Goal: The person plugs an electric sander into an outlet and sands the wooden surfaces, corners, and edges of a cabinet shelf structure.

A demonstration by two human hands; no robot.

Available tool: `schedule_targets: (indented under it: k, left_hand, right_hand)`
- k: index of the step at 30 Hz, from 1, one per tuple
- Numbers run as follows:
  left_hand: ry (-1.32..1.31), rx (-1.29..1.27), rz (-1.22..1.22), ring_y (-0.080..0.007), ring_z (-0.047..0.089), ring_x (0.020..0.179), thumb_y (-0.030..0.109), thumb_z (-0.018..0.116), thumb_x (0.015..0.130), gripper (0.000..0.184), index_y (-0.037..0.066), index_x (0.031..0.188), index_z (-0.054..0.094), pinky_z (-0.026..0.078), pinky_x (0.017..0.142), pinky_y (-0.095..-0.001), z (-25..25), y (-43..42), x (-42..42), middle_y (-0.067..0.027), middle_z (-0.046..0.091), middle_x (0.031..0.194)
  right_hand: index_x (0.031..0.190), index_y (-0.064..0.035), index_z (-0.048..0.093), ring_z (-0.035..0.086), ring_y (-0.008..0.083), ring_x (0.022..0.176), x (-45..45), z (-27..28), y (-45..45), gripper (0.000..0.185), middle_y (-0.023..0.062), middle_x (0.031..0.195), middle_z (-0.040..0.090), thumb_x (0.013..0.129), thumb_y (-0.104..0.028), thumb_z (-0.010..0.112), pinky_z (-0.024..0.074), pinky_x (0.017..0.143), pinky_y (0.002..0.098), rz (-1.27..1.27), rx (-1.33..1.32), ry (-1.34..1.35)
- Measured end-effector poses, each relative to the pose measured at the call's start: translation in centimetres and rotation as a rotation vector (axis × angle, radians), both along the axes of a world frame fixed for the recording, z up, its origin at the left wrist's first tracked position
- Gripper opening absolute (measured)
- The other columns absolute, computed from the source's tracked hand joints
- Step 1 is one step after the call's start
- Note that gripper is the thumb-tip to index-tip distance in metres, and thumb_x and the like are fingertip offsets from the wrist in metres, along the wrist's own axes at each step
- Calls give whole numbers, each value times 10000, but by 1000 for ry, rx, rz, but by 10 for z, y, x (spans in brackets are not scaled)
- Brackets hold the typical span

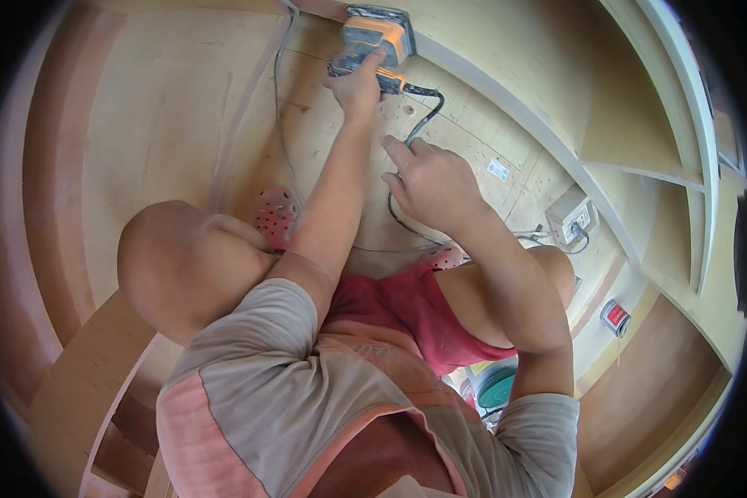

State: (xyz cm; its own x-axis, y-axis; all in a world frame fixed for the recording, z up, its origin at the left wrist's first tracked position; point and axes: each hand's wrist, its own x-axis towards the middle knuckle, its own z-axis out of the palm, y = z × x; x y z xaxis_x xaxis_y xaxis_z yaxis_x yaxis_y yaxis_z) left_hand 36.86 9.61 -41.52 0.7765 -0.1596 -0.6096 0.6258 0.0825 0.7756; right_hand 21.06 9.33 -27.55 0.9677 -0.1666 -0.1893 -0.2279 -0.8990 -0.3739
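My left hand is wrapped around the grip of an orange and black electric sander, with the arm stretched far forward. The sander's pad is against the upright edge of a wooden panel at the top of the view. A black power cord leaves the sander and loops down past my right hand. That hand hovers nearer to me, index finger and thumb apart, the other fingers loosely bent. The cord passes behind its fingers, and I see no grip on it.
Pale plywood panels and shelf compartments surround me. A power outlet box with wires is at the right, beside a small can. A green-lidded container sits by my leg. A thin grey cable trails on the left.
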Motion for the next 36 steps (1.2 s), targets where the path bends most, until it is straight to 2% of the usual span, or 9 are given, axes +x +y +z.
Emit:
schedule_targets:
  k: [5,10,13,15,20,22,23,26,36]
  left_hand:
    - [-13,-44,-20,-166,582,521,219,775,670,431,-26,955,565,402,367,-261,22,22,32,-105,629,780]
    - [107,-59,13,-161,595,637,249,778,685,449,50,1026,563,390,420,-254,24,31,51,-64,621,854]
    - [112,-83,23,-159,597,643,244,778,686,463,57,1046,553,396,425,-255,26,31,51,-67,622,860]
    - [50,-42,40,-192,617,658,216,781,668,631,-43,1135,444,431,393,-266,24,29,46,-145,612,939]
    - [-14,10,32,-219,622,734,211,804,634,852,-43,1248,270,474,408,-294,-3,17,23,-184,553,1074]
    - [-60,-14,-39,-252,606,878,190,809,633,898,-30,1268,213,527,562,-330,-7,14,12,-213,498,1130]
    - [-185,12,14,-297,553,1017,193,817,633,902,-30,1268,217,501,800,-363,-12,9,4,-242,462,1146]
    - [-304,75,21,-332,497,1101,205,812,649,908,-29,1281,203,405,950,-381,-2,2,-23,-262,438,1172]
    - [-49,19,-130,-285,531,1027,248,769,715,887,-66,1282,163,492,821,-342,12,-24,-101,-252,427,1170]
  right_hand:
    - [1189,-80,517,620,321,729,14,-3,5,399,144,808,591,819,-200,605,502,636,416,30,15,83]
    - [1194,-85,516,619,326,740,21,1,6,388,145,831,595,830,-194,593,501,644,415,37,55,130]
    - [1197,-91,516,619,328,744,20,0,4,393,149,855,596,827,-194,597,502,644,415,39,38,127]
    - [1204,-92,510,624,333,750,18,-3,2,400,157,876,596,828,-195,600,511,664,415,19,17,110]
    - [1227,-86,483,628,359,760,19,-3,-8,441,177,891,595,826,-216,613,523,669,429,-101,-2,-96]
    - [1238,-84,471,628,367,763,19,-4,-14,459,186,891,594,826,-224,616,526,668,434,-144,-3,-69]
    - [1250,-84,460,627,373,762,18,-6,-16,477,196,888,594,824,-230,619,525,658,438,-147,-6,-25]
    - [1254,-85,454,628,378,766,17,-4,-16,488,213,880,597,825,-247,619,523,654,443,-159,-15,81]
    - [1046,9,537,640,363,790,8,11,-25,369,221,871,627,840,-290,602,520,680,446,-216,-14,449]
